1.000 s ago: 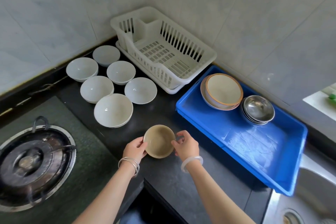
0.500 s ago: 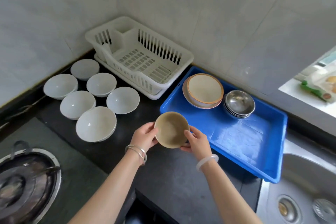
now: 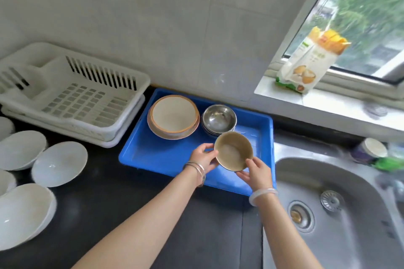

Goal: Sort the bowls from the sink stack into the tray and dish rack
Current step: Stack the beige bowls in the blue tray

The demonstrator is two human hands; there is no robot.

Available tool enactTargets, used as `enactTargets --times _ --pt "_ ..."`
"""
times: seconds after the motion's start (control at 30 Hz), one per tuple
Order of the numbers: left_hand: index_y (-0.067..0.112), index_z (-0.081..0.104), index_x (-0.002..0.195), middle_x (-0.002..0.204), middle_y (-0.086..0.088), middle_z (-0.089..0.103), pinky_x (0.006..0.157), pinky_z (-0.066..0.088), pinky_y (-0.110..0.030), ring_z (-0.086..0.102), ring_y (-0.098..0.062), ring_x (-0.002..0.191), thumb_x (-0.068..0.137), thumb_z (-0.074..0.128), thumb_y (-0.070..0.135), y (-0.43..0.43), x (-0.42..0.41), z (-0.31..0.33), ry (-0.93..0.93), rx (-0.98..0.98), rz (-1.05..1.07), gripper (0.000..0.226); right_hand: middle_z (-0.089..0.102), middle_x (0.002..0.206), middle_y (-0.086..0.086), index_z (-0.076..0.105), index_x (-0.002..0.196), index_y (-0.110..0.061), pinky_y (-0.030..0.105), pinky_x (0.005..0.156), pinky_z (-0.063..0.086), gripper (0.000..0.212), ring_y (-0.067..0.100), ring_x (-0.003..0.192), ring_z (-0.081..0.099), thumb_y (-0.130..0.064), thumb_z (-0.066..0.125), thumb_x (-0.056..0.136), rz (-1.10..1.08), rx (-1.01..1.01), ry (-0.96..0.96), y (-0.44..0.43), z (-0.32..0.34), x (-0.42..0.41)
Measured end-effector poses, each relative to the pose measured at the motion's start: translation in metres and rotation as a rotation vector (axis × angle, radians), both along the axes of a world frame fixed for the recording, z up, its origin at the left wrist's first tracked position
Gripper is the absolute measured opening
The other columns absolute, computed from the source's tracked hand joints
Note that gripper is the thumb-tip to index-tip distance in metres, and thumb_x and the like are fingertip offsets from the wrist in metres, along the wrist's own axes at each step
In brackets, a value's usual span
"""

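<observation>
A small tan bowl (image 3: 233,151) is held over the right part of the blue tray (image 3: 153,155). My left hand (image 3: 203,156) grips its left rim and my right hand (image 3: 255,172) holds its lower right side from beneath. Inside the tray, a stack of cream bowls with orange rims (image 3: 173,117) stands at the back left, and a stack of steel bowls (image 3: 219,119) at the back right. The white dish rack (image 3: 72,96) stands left of the tray and holds nothing.
Several white bowls (image 3: 60,162) lie on the dark counter at the left. The steel sink (image 3: 341,209) is at the right, with no bowls showing in it. A food packet (image 3: 310,61) stands on the window sill, and a small jar (image 3: 369,150) behind the sink.
Both hands have carried the tan bowl rightward, from over the counter to above the right part of the blue tray. The view has swung right, bringing in the sink and window.
</observation>
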State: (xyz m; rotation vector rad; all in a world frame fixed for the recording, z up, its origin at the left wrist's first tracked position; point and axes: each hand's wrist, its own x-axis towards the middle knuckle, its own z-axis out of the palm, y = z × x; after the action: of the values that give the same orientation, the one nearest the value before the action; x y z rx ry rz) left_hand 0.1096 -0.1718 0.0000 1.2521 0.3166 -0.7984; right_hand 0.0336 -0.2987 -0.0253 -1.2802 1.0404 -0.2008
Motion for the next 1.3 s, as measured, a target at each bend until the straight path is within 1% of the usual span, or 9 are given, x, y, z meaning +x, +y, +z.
enactTargets --times 0.1,0.23,0.33,0.43,0.57,0.8,0.93,1.1,1.3 --pt "-0.001 0.049 0.121 0.095 -0.017 0.055 0.059 0.054 -0.017 0.055 -0.027 0.087 0.09 0.048 -0.004 -0.034 0.002 -0.01 0.062 -0.008 -0.054 0.031 0.052 0.089 0.017 0.059 0.078 -0.004 0.022 0.049 0.057 0.02 0.032 0.07 0.062 0.003 0.043 0.088 -0.124 -0.012 0.023 -0.024 -0.012 0.0" --pt "-0.008 0.045 0.127 0.109 -0.018 0.052 0.089 0.046 -0.034 0.051 -0.026 0.098 0.089 0.046 -0.009 -0.068 0.013 -0.028 0.072 0.027 -0.053 0.038 0.056 0.09 0.012 0.059 0.093 -0.001 0.017 0.047 0.055 0.014 0.015 0.053 0.064 0.002 0.047 0.087 -0.19 -0.004 0.059 -0.044 -0.023 0.011" --pt "-0.009 0.048 0.124 0.113 -0.019 0.056 0.076 0.053 -0.026 0.052 -0.024 0.099 0.088 0.046 -0.011 -0.087 0.024 -0.042 0.057 0.019 -0.034 0.036 0.057 0.093 0.01 0.058 0.095 -0.005 0.021 0.053 0.054 0.015 0.016 0.058 0.063 0.002 0.046 0.088 -0.228 0.014 0.064 -0.052 -0.03 0.026" --pt "-0.005 0.06 0.11 0.095 -0.011 0.059 0.067 0.053 -0.019 0.052 -0.022 0.095 0.087 0.047 -0.009 -0.102 0.033 -0.059 0.039 0.016 -0.037 0.027 0.059 0.084 0.011 0.058 0.089 -0.004 0.016 0.042 0.05 0.015 0.02 0.057 0.062 0.002 0.045 0.088 -0.265 0.046 0.081 -0.06 -0.036 0.04" --pt "0.014 0.063 0.076 0.081 -0.007 0.057 0.07 0.046 -0.021 0.051 -0.02 0.085 0.086 0.046 -0.005 -0.119 0.042 -0.078 0.004 0.086 -0.037 0.027 0.062 0.078 0.01 0.06 0.089 -0.008 0.014 0.039 0.048 0.017 0.015 0.048 0.062 -0.001 0.044 0.088 -0.291 0.03 0.093 -0.071 -0.043 0.059" --pt "0.01 0.063 0.106 0.095 -0.003 0.061 0.059 0.051 -0.014 0.057 -0.011 0.082 0.087 0.045 -0.001 -0.14 0.047 -0.089 -0.065 0.125 -0.004 0.028 0.07 0.097 0.018 0.063 0.104 -0.001 0.017 0.053 0.051 0.024 0.013 0.058 0.063 -0.005 0.043 0.092 -0.273 -0.005 0.138 -0.087 -0.063 0.084" --pt "0.015 0.061 0.102 0.1 -0.003 0.062 0.071 0.05 -0.025 0.057 -0.016 0.092 0.088 0.047 0.001 -0.144 0.046 -0.093 -0.073 0.142 -0.013 0.025 0.069 0.101 0.013 0.062 0.11 -0.006 0.018 0.057 0.05 0.026 0.009 0.06 0.064 -0.005 0.044 0.092 -0.26 -0.022 0.142 -0.088 -0.068 0.086" --pt "0.016 0.061 0.1 0.106 -0.006 0.063 0.064 0.048 -0.02 0.057 -0.008 0.083 0.088 0.05 0.004 -0.14 0.045 -0.096 -0.102 0.152 -0.016 0.02 0.067 0.109 0.017 0.058 0.118 -0.006 0.027 0.067 0.054 0.029 0.023 0.079 0.067 -0.006 0.046 0.091 -0.241 0.109 0.087 -0.088 -0.065 0.084" --pt "0.007 0.045 0.134 0.136 -0.012 0.051 0.087 0.046 -0.03 0.05 -0.026 0.125 0.09 0.048 -0.002 -0.128 0.04 -0.085 -0.052 0.113 0.004 0.045 0.061 0.118 0.013 0.047 0.133 -0.012 0.032 0.078 0.053 0.038 0.026 0.091 0.065 -0.014 0.046 0.094 -0.169 0.223 0.101 -0.087 -0.05 0.074"
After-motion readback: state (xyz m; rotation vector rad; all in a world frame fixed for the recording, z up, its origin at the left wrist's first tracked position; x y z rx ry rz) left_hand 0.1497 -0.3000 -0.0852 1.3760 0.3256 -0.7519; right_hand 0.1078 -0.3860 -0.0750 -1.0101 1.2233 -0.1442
